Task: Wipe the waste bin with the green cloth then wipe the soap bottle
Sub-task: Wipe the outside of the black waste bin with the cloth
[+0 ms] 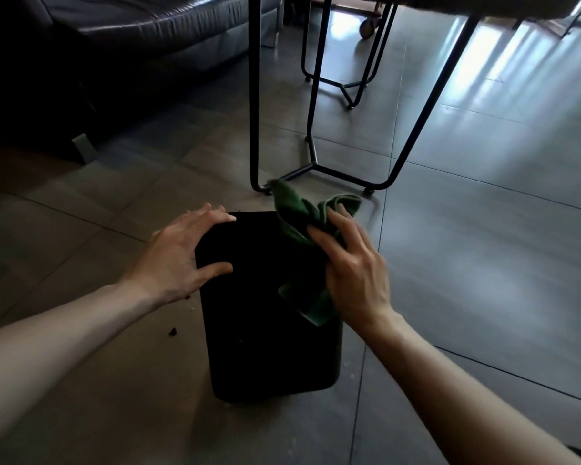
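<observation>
Down on the tiled floor (467, 263), the black waste bin (269, 330) stood between my two hands, its flat dark upper face turned toward me. My left hand (178, 256) lay spread open on the bin's left edge, fingers splayed over the far corner and thumb resting on the face, gripping nothing. My right hand (353, 266) was closed around the green cloth (302, 216), bunched against the bin's right edge. One end of the cloth stuck out beyond my fingertips, toward the black metal legs (255, 95) farther off, and another end hung below my palm against the bin's side. A few dark crumbs (172, 331) lay on the floor just under my left forearm. A dark sofa (114, 45) sat well beyond my left hand. I couldn't see the soap bottle anywhere.
</observation>
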Available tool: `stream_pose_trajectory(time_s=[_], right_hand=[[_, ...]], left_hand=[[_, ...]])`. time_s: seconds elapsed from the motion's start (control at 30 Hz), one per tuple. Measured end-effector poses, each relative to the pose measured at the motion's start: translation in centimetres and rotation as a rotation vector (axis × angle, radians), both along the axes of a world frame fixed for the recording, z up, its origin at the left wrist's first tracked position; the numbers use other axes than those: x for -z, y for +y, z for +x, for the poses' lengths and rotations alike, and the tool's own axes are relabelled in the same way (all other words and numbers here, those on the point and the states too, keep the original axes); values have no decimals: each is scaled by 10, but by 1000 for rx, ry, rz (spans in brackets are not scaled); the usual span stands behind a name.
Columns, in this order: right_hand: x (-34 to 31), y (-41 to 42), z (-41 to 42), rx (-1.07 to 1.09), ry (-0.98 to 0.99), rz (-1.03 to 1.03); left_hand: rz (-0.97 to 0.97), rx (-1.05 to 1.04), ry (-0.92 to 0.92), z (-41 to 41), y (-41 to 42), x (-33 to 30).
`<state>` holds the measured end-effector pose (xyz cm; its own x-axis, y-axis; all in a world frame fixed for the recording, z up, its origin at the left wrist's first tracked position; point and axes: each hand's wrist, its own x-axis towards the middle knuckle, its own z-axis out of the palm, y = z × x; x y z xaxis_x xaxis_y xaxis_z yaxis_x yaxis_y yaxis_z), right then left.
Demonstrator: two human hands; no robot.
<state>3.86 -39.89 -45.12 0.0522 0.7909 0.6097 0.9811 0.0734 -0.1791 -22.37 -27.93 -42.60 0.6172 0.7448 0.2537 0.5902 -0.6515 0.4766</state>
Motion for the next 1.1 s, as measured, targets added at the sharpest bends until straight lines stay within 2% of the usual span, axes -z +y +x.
stream_pose_trajectory(time_s=[0.07,0.17,0.3,0.33,0.4,0.53,0.6,0.67,0.77,0.87,0.97,1.1], right_hand=[[0,4,-5,-58,-65,6],[31,-24,-18,-296,-203,-19],[75,-74,-30,-550,-424,-194],[76,-77,-28,-561,-454,-210],[66,-69,-20,-506,-394,-169],[18,-21,-6,-164,-180,-18],[3,0,-7,-86,-123,-10],[8,3,-15,-141,-158,-18],[40,-26,-27,-348,-259,-58],[71,-66,-34,-510,-380,-193],[90,-92,-36,-541,-442,-250],[80,-98,-29,-510,-407,-220]], left_hand=[[3,-5,-3,0,-1,-2],[20,-6,-7,1,-2,-1],[31,4,-4,0,-2,-1],[31,6,-8,0,-2,0],[34,3,-13,-1,-3,0],[35,3,0,0,-1,1],[19,2,-5,0,-1,1],[4,-2,-8,-1,0,0],[24,-4,5,0,1,0],[28,1,8,1,1,0],[29,2,6,1,0,0],[26,-7,-1,2,-1,-2]])
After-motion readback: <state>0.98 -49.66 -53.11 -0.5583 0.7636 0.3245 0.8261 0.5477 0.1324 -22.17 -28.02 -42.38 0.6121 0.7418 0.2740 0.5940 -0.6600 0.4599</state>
